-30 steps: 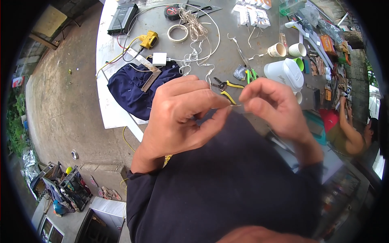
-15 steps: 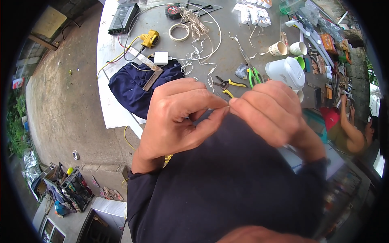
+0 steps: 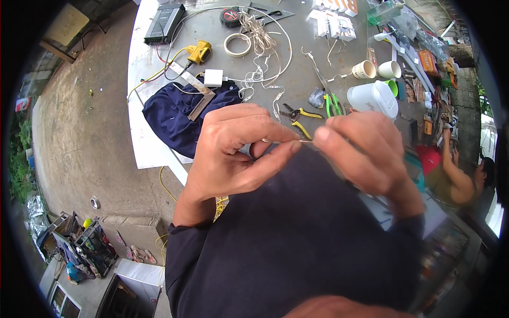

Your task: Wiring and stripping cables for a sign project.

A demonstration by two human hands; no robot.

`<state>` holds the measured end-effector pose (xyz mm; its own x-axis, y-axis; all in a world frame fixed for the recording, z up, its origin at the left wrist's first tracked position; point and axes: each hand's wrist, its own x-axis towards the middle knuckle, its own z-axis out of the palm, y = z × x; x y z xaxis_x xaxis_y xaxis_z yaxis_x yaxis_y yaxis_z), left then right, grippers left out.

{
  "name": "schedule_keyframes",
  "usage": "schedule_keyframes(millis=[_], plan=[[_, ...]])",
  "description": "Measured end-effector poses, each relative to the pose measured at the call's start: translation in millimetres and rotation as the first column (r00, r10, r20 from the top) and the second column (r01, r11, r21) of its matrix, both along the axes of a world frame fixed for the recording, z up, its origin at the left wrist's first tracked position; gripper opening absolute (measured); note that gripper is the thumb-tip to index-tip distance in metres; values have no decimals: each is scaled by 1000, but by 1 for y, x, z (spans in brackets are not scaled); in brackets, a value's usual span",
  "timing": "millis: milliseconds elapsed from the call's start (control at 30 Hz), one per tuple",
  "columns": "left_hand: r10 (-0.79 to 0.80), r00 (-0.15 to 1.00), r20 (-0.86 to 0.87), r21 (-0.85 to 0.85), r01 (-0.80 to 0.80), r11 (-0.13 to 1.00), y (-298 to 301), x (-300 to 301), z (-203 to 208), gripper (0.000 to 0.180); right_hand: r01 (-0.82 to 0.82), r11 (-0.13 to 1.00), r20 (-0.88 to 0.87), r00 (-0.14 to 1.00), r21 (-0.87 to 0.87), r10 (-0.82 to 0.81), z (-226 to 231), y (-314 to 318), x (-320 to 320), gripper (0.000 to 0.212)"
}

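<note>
A thin wire [image 3: 306, 141] stretches between my two hands above the near edge of the table. My left hand [image 3: 233, 151] pinches it between thumb and forefinger. On its other side my right hand [image 3: 366, 151], slightly blurred, is closed with thumb and fingers at the wire's end. Just beyond the hands lie yellow-handled wire strippers [image 3: 310, 113] and green-handled pliers [image 3: 333, 106]. Beside my left hand is a dark blue cloth [image 3: 167, 114] with a rusty metal bracket [image 3: 200, 106] on it. A string of small white LED modules [image 3: 278, 98] trails across the table behind.
Farther back are a yellow socket [image 3: 199, 52], a white adapter [image 3: 213, 78], a tape roll [image 3: 237, 45], a tape measure [image 3: 229, 17] and a black power unit [image 3: 164, 24]. A white container [image 3: 372, 99] and cups [image 3: 364, 69] stand right. Another person [image 3: 458, 177] sits at far right.
My right hand has shifted slightly right, away from my left fingertips, and more wire shows between them. My left hand has hardly moved.
</note>
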<state>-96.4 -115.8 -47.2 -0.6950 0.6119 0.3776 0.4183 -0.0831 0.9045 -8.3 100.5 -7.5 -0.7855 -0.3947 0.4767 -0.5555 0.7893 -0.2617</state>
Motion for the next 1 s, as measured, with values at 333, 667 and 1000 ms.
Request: schedule_keyframes(millis=[333, 667, 1000], plan=[[-52, 999, 13, -9, 52, 999, 0, -1, 1, 14, -157, 960, -294, 930, 232, 223, -10, -3, -12, 21], [45, 969, -244, 9, -44, 999, -1, -7, -10, 16, 673, 484, 823, 380, -559, 422, 2, -3, -4, 18], [-46, 999, -26, 7, 46, 999, -3, -7, -2, 12, -110, 963, -351, 916, 244, 194, -13, -9, -13, 15]])
